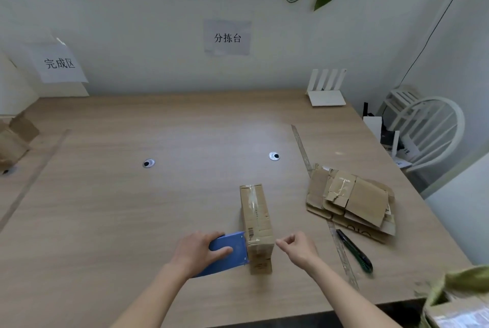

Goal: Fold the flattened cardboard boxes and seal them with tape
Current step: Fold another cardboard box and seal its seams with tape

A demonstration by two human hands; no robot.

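Though taped, box (257, 224) lengthwise away.

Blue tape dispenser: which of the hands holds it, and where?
The left hand grips the blue tape dispenser around its body, against the brown cardboard box. The right hand holds nothing.

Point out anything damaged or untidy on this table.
The stack of flattened cardboard boxes at right is ragged: torn flaps, old tape, sheets skewed, lying over the metal ruler. The folded box looks intact.
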